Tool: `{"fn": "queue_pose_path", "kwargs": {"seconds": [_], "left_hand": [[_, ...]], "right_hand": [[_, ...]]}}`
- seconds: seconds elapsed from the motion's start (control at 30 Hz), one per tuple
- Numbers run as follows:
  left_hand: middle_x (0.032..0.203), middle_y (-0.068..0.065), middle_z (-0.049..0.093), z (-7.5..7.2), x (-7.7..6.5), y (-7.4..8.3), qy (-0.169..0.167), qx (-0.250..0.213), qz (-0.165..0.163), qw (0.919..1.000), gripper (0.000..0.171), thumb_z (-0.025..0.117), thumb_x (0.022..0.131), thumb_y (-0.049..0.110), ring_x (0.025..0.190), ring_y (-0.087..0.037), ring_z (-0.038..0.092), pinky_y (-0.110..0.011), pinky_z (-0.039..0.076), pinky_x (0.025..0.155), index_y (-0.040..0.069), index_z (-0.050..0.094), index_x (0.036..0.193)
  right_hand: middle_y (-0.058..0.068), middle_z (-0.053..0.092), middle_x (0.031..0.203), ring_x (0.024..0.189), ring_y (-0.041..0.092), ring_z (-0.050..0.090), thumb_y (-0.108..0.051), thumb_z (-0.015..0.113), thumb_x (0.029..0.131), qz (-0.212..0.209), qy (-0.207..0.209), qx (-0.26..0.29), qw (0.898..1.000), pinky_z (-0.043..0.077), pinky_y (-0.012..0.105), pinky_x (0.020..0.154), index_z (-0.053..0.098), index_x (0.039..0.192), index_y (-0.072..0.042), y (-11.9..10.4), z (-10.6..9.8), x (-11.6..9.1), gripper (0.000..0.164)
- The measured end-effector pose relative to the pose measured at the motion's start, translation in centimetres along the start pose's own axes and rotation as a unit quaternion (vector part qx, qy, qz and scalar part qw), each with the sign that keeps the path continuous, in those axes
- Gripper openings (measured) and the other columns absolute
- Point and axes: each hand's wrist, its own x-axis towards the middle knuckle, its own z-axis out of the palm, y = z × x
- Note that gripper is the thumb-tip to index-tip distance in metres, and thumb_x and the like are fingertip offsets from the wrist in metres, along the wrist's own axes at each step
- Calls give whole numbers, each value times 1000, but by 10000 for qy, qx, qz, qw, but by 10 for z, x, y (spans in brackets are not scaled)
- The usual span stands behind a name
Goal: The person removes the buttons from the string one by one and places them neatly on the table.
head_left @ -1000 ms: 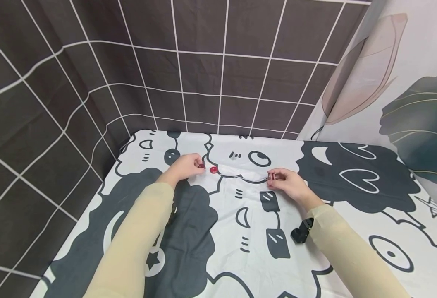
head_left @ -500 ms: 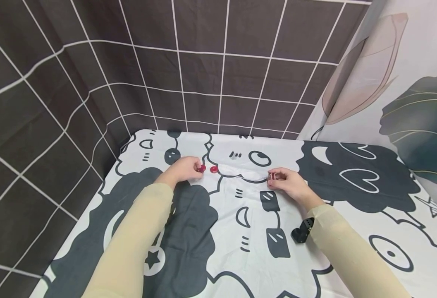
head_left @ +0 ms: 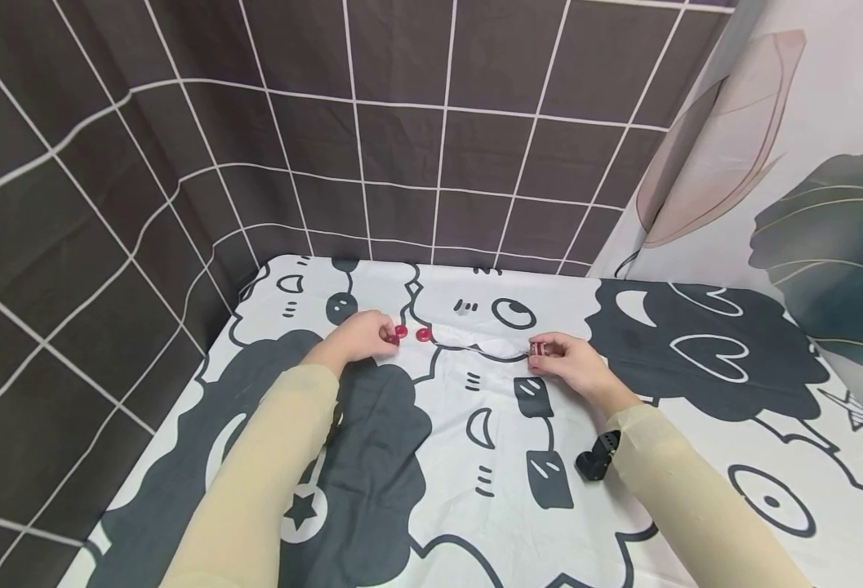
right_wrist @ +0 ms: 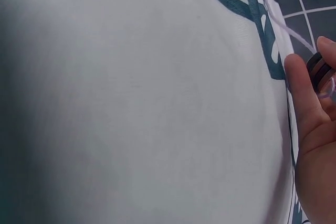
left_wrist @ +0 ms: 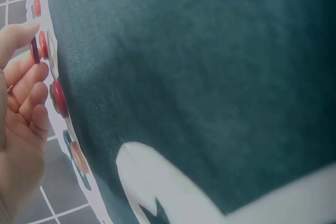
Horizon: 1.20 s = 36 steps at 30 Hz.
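Between thumb and fingers my left hand (head_left: 361, 336) pinches a dark red disc (left_wrist: 34, 51). Just beyond its fingertips is a brighter red disc (head_left: 401, 331), and a second red disc (head_left: 423, 335) lies on the cloth to the right. Another red disc (left_wrist: 60, 98) shows below the fingers in the left wrist view. My right hand (head_left: 567, 359) grips a small stack of red-and-white discs (head_left: 537, 349), which looks dark in the right wrist view. A thin white string (right_wrist: 296, 36) runs from this stack; in the head view it trails left toward the red discs.
A black-and-white cartoon-print cloth (head_left: 446, 457) covers the surface. Dark grid-patterned fabric (head_left: 394, 147) rises behind and on the left, with a leaf-print curtain (head_left: 828, 204) at right. A black device (head_left: 596, 457) sits at the right wrist.
My left hand has drawn back slightly toward me and left. A bright red disc hidden at its fingertips now shows apart beside them. The right hand stays where it was.
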Motion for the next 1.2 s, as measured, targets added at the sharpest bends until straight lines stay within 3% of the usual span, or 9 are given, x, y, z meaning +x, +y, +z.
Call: {"fn": "queue_pose_path", "kwargs": {"seconds": [0.67, 1.0, 1.2], "left_hand": [[83, -4, 57, 0, -1, 1, -130, 450, 194, 9987, 20, 71, 78, 23, 83, -21, 51, -35, 43, 78, 8, 67, 90], [88, -5, 59, -3, -2, 4, -90, 285, 93, 9995, 26, 71, 78, 24, 84, -21, 54, -35, 46, 82, 5, 66, 96], [87, -4, 61, -5, -3, 8, 22, 1, 36, 10000, 20, 69, 77, 21, 80, -19, 55, -33, 47, 79, 6, 66, 91]], "right_hand": [[5, 64, 86, 78, 7, 62, -18, 73, 81, -66, -86, 297, 9995, 48, 19, 65, 60, 117, 2, 5, 1, 1, 43], [7, 64, 86, 77, 7, 63, -17, 74, 81, 25, -98, 397, 9992, 49, 19, 64, 59, 118, 3, 3, 0, 0, 45], [8, 65, 88, 77, 7, 61, -18, 74, 81, 25, -96, 330, 9994, 48, 19, 63, 59, 118, 2, 1, 1, -1, 45]]}}
